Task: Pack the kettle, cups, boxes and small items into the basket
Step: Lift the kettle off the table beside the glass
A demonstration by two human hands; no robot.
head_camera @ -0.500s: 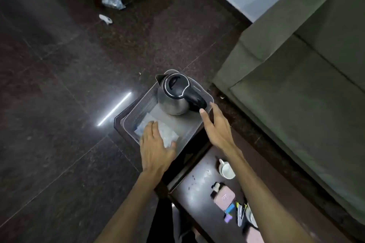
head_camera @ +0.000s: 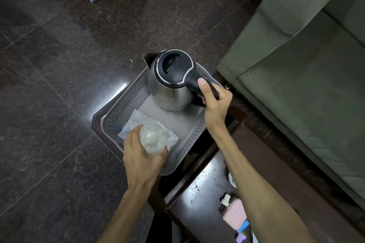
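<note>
The right hand [head_camera: 214, 102] grips the kettle [head_camera: 170, 81] by its handle in the basket [head_camera: 126, 100], while the left hand [head_camera: 142, 154] holds a glass cup [head_camera: 153, 138] (likely steadying it) over the packet [head_camera: 138, 124] beneath.

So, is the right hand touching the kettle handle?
Touching. The head view shows the right hand wrapped around the black kettle handle, thumb pressed on top.

The room is dim, the dark polished floor [head_camera: 59, 85] soaking up most light. One hard white streak of glare [head_camera: 120, 89] shines beside the basket [head_camera: 122, 104]. The kettle [head_camera: 169, 85] gleams softly. Edges bow outward from the wide lens, and fine detail looks slightly soft.
</note>
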